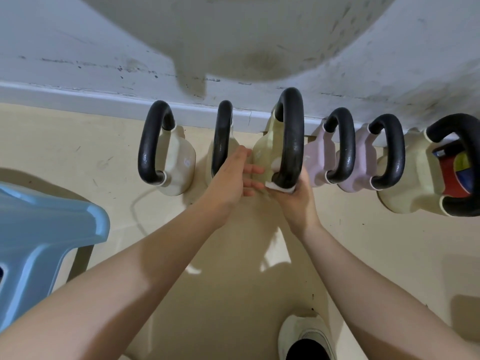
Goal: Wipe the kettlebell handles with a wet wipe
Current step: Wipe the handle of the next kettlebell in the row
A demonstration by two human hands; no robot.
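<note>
Frame centre: right hand (pixel 298 201) pinches wipe (pixel 279 187) against lower bend of handle (pixel 292 141), for rubbing. Left hand (pixel 233 178), fingers straight, braces kettlebell (pixel 263 152), likely steadying it.

On my feed I see a blue plastic stool (pixel 39 229) at the left on the cream floor (pixel 233 281), a scuffed white wall (pixel 78 48) (baseboard chipped), and one white shoe (pixel 305 336) below.

white wet wipe (pixel 281 187) under black kettlebell handle (pixel 292 141)
</note>
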